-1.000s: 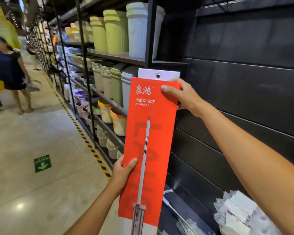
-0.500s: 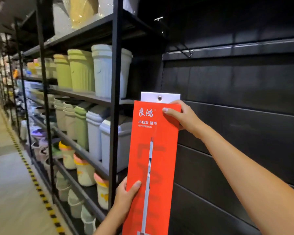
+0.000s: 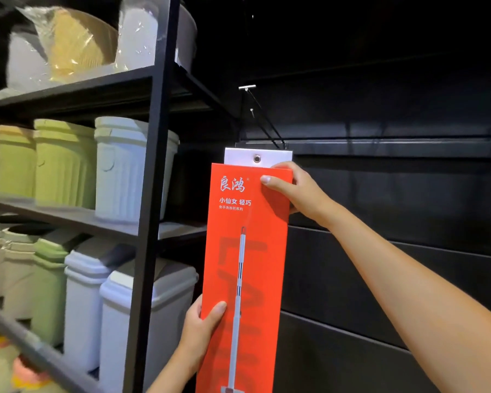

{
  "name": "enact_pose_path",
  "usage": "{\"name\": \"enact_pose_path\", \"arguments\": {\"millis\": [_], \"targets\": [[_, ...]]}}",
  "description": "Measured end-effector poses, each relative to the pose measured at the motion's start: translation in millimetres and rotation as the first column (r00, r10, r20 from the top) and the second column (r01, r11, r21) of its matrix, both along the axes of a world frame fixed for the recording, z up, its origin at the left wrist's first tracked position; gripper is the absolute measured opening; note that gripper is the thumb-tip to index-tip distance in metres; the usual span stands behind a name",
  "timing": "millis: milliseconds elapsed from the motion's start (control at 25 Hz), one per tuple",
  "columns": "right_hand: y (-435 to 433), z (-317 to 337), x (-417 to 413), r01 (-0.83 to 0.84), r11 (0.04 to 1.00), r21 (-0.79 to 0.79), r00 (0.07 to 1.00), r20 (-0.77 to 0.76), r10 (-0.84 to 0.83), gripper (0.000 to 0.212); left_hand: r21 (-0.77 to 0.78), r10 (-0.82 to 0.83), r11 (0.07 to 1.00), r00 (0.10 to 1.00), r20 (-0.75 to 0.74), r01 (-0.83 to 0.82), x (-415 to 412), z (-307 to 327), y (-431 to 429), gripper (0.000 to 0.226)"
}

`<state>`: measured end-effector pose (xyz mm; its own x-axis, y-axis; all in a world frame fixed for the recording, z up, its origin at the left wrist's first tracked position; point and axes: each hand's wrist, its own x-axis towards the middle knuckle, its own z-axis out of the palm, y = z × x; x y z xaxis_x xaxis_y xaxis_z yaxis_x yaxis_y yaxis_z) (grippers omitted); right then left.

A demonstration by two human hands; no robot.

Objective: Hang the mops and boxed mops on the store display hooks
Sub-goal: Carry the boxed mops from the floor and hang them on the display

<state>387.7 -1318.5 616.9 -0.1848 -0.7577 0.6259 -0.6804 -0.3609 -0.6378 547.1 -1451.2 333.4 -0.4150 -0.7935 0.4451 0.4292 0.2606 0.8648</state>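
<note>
Eyelet (image 3: 257, 158) of the upright boxed mop (image 3: 247, 251) sits just below the hook (image 3: 264, 120) tip; fingers of left hand (image 3: 201, 327) and right hand (image 3: 295, 188) clamp its edges.

Black metal rack (image 3: 153, 137) on my left: pale green ribbed plastic bins (image 3: 64, 163), white lidded bins (image 3: 142, 310), plastic-wrapped yellow basin (image 3: 74, 41) up top.

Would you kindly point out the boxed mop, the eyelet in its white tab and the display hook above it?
boxed mop (image 3: 267, 251), head view, on its orange front face.
eyelet (image 3: 257, 158), head view, on its metal ring.
display hook (image 3: 247, 87), head view, on its silver front bar.
</note>
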Motion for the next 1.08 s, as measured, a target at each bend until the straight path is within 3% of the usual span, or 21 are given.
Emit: {"name": "enact_pose_path", "arguments": {"millis": [200, 320, 480, 600, 680, 1080], "targets": [[-14, 43, 20, -0.013, 0.991, -0.134, 0.991, -0.137, -0.006, 0.074, -0.095, -0.015, 0.995, 0.997, -0.07, 0.008, -7, 46, -47, 0.077], [-14, 59, 28, -0.037, 0.982, -0.184, 0.987, -0.163, 0.007, 0.05, -0.142, -0.031, 0.99, 0.993, -0.112, 0.014, -15, 63, -65, 0.09], [-19, 73, 27, -0.033, 0.98, -0.196, 0.984, -0.179, -0.003, 0.036, -0.156, -0.075, 0.986, 0.988, -0.136, 0.053, -27, 75, -81, 0.077], [-29, 79, 20, 0.018, 0.981, -0.195, 0.975, -0.214, -0.061, 0.081, -0.154, -0.09, 0.986, 0.985, -0.147, 0.067, -35, 81, -87, 0.092], [-34, 82, 14, 0.032, 0.979, -0.203, 0.969, -0.232, -0.079, 0.091, -0.157, -0.097, 0.985, 0.983, -0.156, 0.072, -38, 84, -90, 0.093], [-34, 79, 19, 0.085, 0.972, -0.217, 0.974, -0.188, -0.127, 0.047, -0.159, -0.143, 0.98, 0.98, -0.137, 0.121, -41, 84, -99, 0.094]]}}
